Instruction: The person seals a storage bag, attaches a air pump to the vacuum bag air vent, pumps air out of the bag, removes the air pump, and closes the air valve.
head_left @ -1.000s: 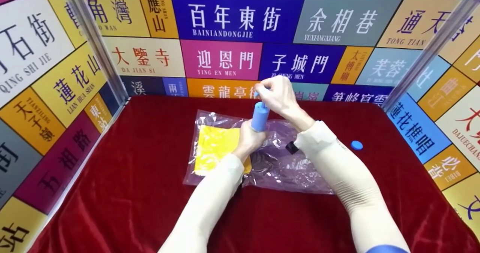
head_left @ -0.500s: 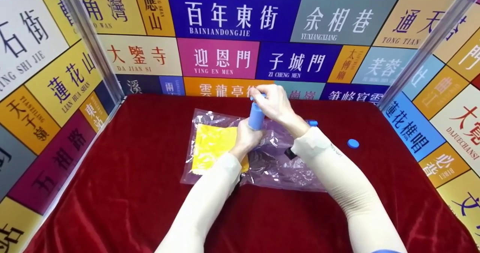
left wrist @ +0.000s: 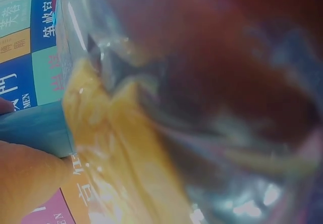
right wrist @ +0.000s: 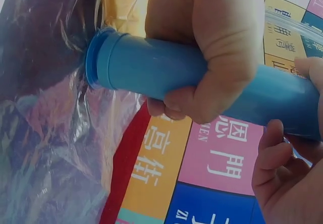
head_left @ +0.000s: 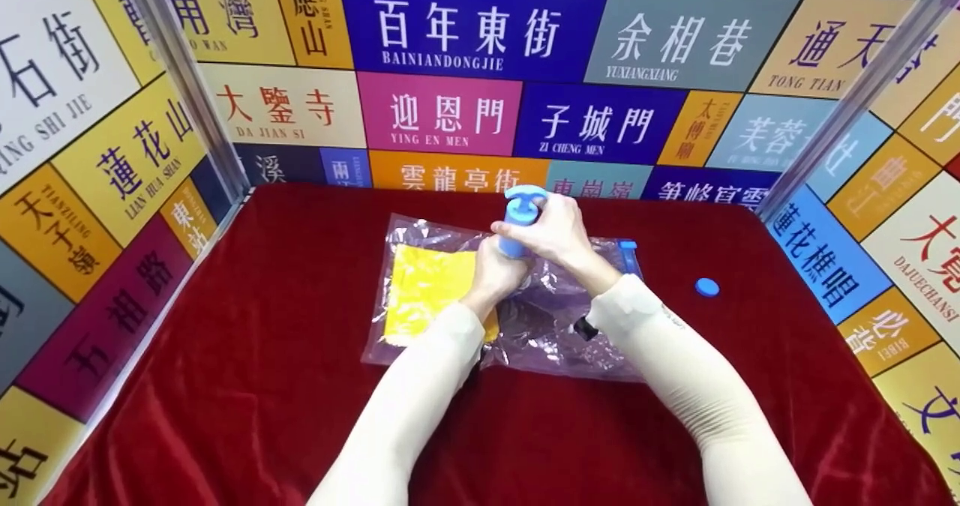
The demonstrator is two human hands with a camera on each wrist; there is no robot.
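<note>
A blue hand pump [head_left: 513, 248] stands slightly tilted over a clear plastic storage bag [head_left: 555, 356]. My left hand [head_left: 496, 275] grips its barrel low down, fingers wrapped round it in the right wrist view. My right hand [head_left: 561, 230] holds the pump's top end, its thumb across the barrel and its fingers by the handle [head_left: 525, 191]. The pump's lower end meets a blue round valve [right wrist: 92, 62] on the bag. A yellow folded cloth [head_left: 427, 288] lies inside the bag's left half, with something dark beside it.
A blue round cap [head_left: 706, 287] lies on the red velvet cloth [head_left: 300, 303] to the right of the bag. A blue slider [head_left: 627, 245] sits at the bag's far right corner. Sign-covered walls [head_left: 480, 26] stand behind and at both sides.
My right hand has come down from above the pump to its top end, and the handle has come into sight. The left hand keeps its grip on the barrel.
</note>
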